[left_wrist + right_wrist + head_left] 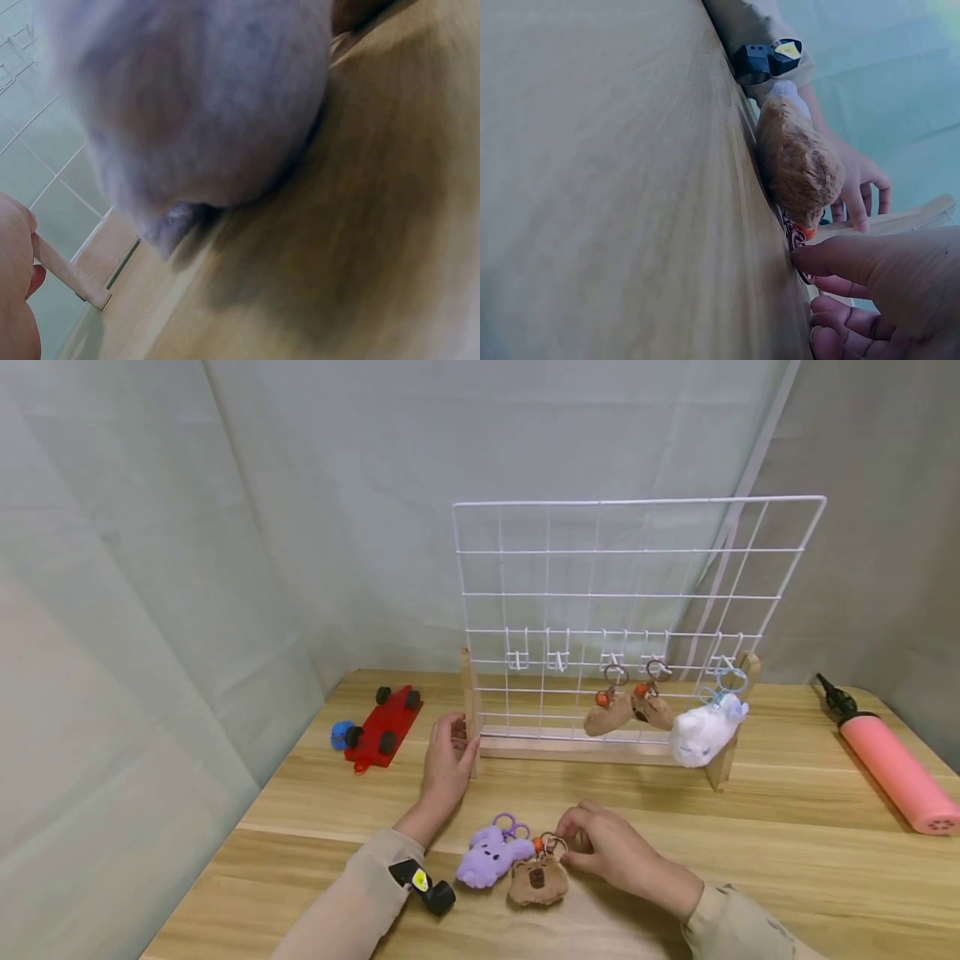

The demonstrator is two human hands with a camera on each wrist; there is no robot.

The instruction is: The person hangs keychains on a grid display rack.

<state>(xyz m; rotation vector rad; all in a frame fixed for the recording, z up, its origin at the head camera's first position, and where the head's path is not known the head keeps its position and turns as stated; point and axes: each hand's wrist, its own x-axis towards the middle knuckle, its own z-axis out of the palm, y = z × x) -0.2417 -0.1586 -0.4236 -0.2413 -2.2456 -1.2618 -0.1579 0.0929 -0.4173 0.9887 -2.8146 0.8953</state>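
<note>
My left hand holds the left wooden upright of a white wire grid rack, fingers and thumb on either side. In front of the rack, a brown plush bear keychain lies on the table. My right hand pinches its metal ring; in the right wrist view the thumb is on that ring. Left of the bear lies a purple plush keychain, large and blurred in the left wrist view. Two brown plush keychains and a white plush keychain hang from the rack's hooks.
An upturned red toy car with black wheels, beside a small blue piece, lies left of the rack. A pink hand pump with a black nozzle lies at the table's right. Pale curtains stand behind the table.
</note>
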